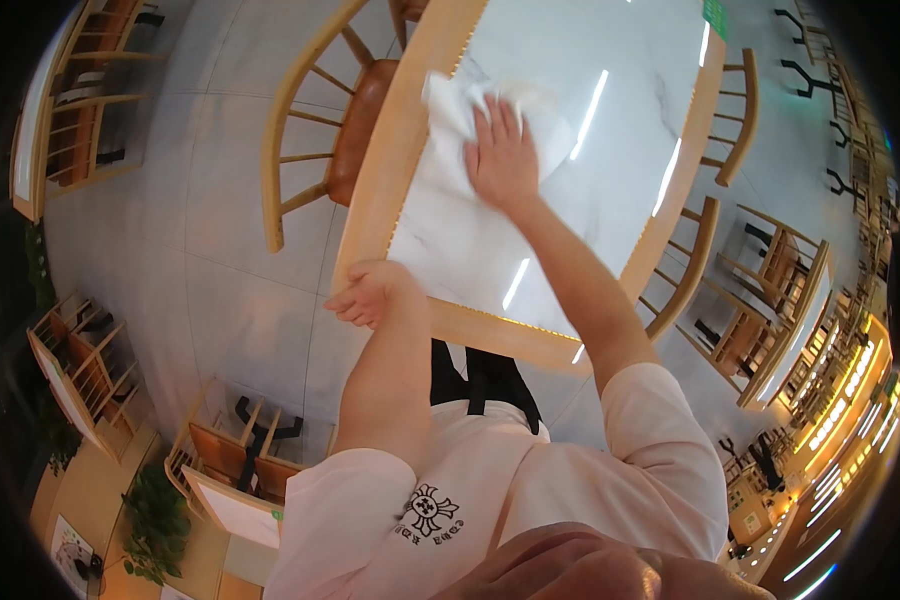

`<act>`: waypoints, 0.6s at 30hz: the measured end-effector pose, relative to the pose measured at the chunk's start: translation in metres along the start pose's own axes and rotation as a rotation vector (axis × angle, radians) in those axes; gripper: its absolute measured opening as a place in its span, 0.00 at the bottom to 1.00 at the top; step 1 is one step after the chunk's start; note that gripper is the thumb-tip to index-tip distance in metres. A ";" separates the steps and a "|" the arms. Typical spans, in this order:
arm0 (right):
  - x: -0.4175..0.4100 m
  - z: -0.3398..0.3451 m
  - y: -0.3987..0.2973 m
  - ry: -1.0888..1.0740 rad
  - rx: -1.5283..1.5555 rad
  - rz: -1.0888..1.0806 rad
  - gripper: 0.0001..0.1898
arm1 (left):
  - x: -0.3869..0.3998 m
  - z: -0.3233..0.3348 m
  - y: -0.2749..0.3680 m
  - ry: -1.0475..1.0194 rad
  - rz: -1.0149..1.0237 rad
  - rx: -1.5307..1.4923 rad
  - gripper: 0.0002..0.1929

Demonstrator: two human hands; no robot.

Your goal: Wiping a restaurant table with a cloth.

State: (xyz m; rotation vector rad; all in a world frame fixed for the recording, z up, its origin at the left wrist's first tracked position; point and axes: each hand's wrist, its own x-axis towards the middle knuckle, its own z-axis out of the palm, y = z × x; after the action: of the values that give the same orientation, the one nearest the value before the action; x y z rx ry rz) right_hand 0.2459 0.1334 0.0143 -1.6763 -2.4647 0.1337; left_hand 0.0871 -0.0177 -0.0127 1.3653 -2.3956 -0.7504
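A glossy white marble-patterned tabletop (450, 247) with a light wooden border lies before me. Its inlaid edge line looks gold. My right hand (504, 154) is spread flat, palm down, on a crumpled white cloth (450, 112) near the left side of the top; the cloth is partly blurred and its far edge blends into the white surface. At the near left corner, my left hand (367, 292) rests by the wooden border with its fingers curled loosely over the edge. No object shows in it, though its palm is mostly hidden.
A wooden chair with a brown seat (360, 135) stands left of the table. Two chair backs (739, 120) (694, 262) line the right side. A green sticker (715, 16) is at the far right corner. Other tables, chairs and a leafy plant (157, 521) surround the grey tiled floor.
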 end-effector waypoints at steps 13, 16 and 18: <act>-0.264 -0.046 -0.016 -0.248 0.168 0.143 0.30 | -0.007 0.008 0.007 -0.087 0.050 0.038 0.32; -0.239 -0.043 -0.008 -0.209 0.140 0.140 0.29 | -0.003 0.007 0.006 -0.070 0.047 0.039 0.32; -0.210 -0.040 -0.002 -0.191 0.131 0.135 0.29 | 0.000 0.003 0.009 -0.049 0.037 0.034 0.32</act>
State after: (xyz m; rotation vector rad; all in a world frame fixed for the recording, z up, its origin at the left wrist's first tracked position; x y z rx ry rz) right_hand 0.3268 -0.0629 0.0371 -1.8497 -2.4087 0.4814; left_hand 0.0798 -0.0130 -0.0102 1.3262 -2.4747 -0.7450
